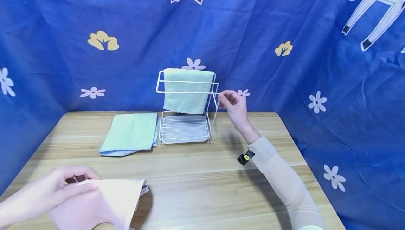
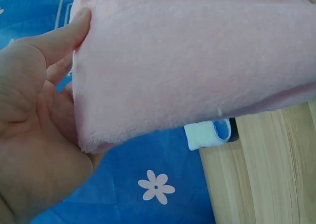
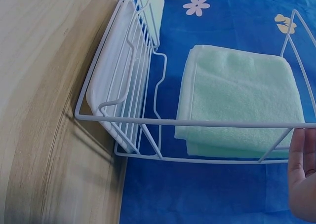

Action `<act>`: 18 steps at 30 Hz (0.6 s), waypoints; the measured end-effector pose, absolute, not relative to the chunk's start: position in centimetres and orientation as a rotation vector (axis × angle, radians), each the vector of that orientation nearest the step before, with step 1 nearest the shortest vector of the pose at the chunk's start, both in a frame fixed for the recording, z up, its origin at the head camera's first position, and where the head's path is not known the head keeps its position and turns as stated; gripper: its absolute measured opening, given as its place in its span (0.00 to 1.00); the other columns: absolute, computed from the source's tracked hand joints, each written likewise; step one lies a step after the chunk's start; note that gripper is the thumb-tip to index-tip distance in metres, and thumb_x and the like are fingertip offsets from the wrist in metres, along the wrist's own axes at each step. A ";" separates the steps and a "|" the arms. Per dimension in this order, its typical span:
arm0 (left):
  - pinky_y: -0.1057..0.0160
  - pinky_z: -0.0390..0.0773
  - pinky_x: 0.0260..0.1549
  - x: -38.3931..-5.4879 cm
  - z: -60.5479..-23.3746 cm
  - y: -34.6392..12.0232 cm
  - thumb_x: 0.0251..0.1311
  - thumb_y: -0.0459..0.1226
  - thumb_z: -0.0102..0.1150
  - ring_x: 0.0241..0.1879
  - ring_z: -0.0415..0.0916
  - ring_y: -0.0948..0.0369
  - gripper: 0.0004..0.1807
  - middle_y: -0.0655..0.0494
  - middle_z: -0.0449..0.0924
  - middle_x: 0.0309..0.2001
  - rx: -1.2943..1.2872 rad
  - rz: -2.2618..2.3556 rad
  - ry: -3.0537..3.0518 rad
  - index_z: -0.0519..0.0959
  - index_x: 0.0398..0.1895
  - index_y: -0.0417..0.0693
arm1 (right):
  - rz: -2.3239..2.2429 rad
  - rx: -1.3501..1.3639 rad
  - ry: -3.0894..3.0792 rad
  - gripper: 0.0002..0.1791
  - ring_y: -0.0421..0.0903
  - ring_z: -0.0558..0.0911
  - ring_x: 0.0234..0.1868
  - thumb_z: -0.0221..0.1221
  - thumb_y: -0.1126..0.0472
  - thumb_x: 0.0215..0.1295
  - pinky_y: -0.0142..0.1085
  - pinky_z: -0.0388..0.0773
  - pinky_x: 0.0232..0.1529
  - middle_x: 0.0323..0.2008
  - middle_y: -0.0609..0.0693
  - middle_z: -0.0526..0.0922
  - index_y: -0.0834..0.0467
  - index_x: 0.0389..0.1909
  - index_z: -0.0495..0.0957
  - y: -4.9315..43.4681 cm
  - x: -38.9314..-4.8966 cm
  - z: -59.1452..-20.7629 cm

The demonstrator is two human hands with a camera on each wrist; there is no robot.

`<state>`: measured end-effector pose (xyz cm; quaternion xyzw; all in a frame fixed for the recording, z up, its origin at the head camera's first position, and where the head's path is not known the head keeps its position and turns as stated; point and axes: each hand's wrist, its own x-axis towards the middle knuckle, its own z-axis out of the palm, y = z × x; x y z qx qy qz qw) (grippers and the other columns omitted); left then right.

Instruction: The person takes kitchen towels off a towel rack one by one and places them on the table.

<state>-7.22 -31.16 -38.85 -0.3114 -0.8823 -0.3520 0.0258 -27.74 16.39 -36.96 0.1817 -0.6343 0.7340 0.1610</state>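
At the lower left of the head view, my left hand holds a folded pink towel by its edge, thumb on top; a small tag sticks out at its right corner. In the left wrist view the soft towel spans the frame beside the thumb. My right hand pinches the front right upper corner of a white wire rack. A mint green towel hangs folded over the rack's back bar. In the right wrist view the fingers touch the end of the top bar.
A white tray lies under the rack's bottom wires. Left of the rack, a folded green towel with a blue underside lies on the wooden table. A patterned blue curtain encloses the table's back and sides.
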 end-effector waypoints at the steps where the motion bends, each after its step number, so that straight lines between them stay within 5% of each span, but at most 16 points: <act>1: 0.72 0.63 0.28 -7.5 -38.8 -31.1 0.62 0.23 0.65 0.31 0.75 0.73 0.22 0.74 0.82 0.31 -0.946 -1.078 -2.738 0.83 0.40 0.66 | 2.097 0.518 -1.811 0.13 0.35 0.85 0.30 0.60 0.74 0.73 0.31 0.88 0.36 0.29 0.40 0.87 0.52 0.37 0.83 16.4 -27.7 -37.0; 18: 0.69 0.63 0.25 -11.9 -39.6 -30.9 0.66 0.29 0.67 0.28 0.71 0.70 0.15 0.70 0.78 0.28 -0.828 -1.069 -2.822 0.84 0.39 0.64 | 2.098 0.517 -1.806 0.14 0.37 0.85 0.30 0.60 0.74 0.73 0.29 0.87 0.35 0.29 0.39 0.87 0.49 0.37 0.84 16.5 -27.9 -37.1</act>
